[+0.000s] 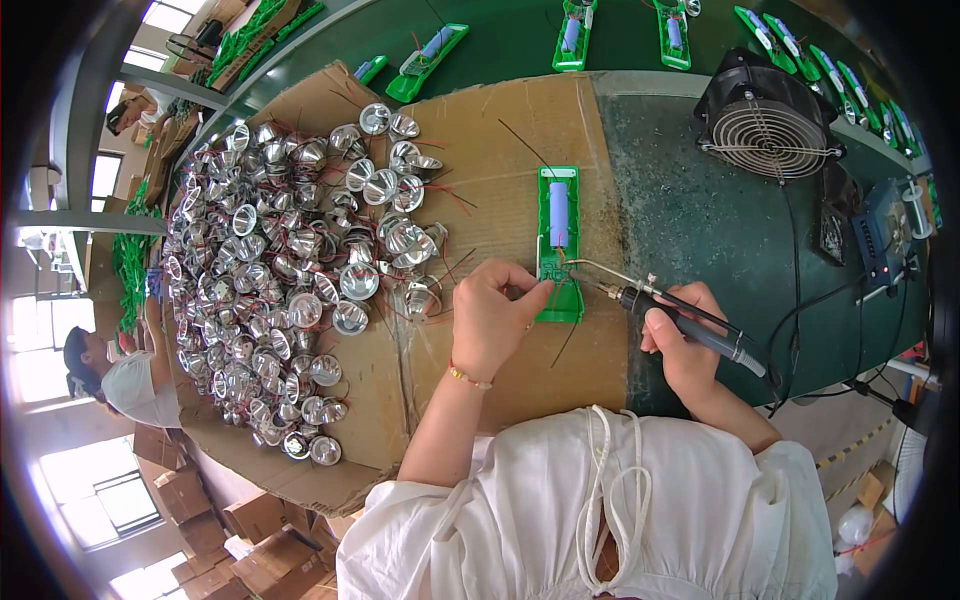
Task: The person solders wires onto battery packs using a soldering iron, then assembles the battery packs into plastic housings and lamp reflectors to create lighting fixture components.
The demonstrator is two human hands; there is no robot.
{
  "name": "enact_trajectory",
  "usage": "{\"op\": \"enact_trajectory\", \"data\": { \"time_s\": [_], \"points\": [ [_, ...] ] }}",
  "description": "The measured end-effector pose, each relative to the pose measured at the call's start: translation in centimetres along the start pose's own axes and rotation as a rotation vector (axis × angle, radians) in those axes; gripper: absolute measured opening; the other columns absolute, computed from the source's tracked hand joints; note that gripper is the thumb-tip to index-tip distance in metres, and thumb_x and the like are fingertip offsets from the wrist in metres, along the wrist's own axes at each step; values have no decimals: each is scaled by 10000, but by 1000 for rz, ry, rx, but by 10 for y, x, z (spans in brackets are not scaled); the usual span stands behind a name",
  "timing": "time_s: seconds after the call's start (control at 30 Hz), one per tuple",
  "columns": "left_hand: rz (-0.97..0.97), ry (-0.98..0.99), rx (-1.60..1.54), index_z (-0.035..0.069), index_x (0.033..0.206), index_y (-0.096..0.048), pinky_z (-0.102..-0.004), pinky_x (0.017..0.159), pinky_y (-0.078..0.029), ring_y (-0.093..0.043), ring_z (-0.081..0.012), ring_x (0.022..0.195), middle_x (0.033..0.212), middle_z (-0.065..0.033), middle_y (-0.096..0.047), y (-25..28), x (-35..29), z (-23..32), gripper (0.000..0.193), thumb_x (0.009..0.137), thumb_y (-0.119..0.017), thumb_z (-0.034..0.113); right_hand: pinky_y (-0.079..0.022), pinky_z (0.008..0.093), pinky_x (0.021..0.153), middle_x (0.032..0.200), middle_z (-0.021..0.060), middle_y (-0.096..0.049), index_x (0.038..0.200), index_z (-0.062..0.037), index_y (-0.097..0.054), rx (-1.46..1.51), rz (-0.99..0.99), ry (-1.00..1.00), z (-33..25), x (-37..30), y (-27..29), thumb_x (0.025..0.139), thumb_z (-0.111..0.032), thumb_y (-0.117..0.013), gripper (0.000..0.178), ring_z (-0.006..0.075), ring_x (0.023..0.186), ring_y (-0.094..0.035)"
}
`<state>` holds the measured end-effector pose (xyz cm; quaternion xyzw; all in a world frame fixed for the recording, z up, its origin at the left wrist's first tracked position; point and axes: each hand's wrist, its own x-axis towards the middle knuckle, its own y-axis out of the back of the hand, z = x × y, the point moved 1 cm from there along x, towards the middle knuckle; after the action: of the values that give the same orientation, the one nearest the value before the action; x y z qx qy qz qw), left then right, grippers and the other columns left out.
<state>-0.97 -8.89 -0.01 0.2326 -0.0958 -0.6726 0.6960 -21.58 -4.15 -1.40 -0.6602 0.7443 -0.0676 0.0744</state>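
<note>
A green plastic housing [558,310] lies open on the cardboard in front of me, with a purple cylindrical battery cell [559,215] in its upper part. Below the cell sits a small circuit board [556,271] with thin wires. My left hand [492,308] is closed in a pinch at the board's left side; what its fingertips hold is too small to make out. In my right hand [687,343] is a soldering iron [690,330] with a thin curved metal tube, gripped like a pen. Its tip points at the board; whether it touches is unclear.
Many silver reflector cups [300,250] with red and black wires are heaped on the cardboard [480,130] at left. A black fan [765,125] and a blue soldering station [885,240] stand at right. More green housings [572,35] line the far side. Co-workers [125,360] are at left.
</note>
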Motion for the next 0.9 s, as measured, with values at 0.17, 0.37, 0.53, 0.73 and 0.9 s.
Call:
{"op": "enact_trajectory", "data": {
  "time_s": [0.17, 0.37, 0.53, 0.73, 0.9],
  "points": [
    [15, -56, 14, -8, 653, -604, -226, 426, -381, -503, -75, 458, 591, -41, -561, 0, 0, -3, 144, 688, -717, 74, -459, 213, 459, 664, 76, -563, 848, 2, -476, 24, -10, 2, -2, -2, 1, 784, -42, -626, 169, 85, 509, -532],
    [21, -124, 1, 6, 800, -605, -243, 587, -460, -565, -110, 645, 778, -63, -593, 4, -10, -3, 197, 676, -734, 87, -457, 213, 462, 671, 82, -563, 850, 4, -474, 45, -6, -18, -2, -4, 7, 786, -43, -624, 169, 86, 512, -529],
    [55, -126, -243, 8, 895, -616, -260, 777, -458, -562, -129, 870, 964, -57, -581, 20, -25, -28, 209, 716, -707, 64, -452, 213, 460, 672, 76, -561, 837, 0, -473, 63, -6, -21, -3, -5, 9, 789, -52, -626, 168, 82, 507, -524],
    [94, -85, -167, -8, 871, -654, -239, 689, -470, -589, -128, 768, 857, -72, -621, 13, -19, -11, 116, 757, -650, 19, -442, 206, 457, 677, 66, -563, 833, -3, -475, 32, -31, -11, -2, -4, 7, 789, -57, -630, 170, 74, 508, -521],
    [91, -259, -3, -7, 811, -655, -244, 596, -464, -590, -156, 664, 762, -84, -608, 10, -16, -4, 77, 742, -661, 26, -436, 203, 461, 674, 58, -563, 831, -5, -479, 38, -19, 1, -4, -4, 4, 790, -64, -632, 169, 66, 516, -519]
  ]
}}
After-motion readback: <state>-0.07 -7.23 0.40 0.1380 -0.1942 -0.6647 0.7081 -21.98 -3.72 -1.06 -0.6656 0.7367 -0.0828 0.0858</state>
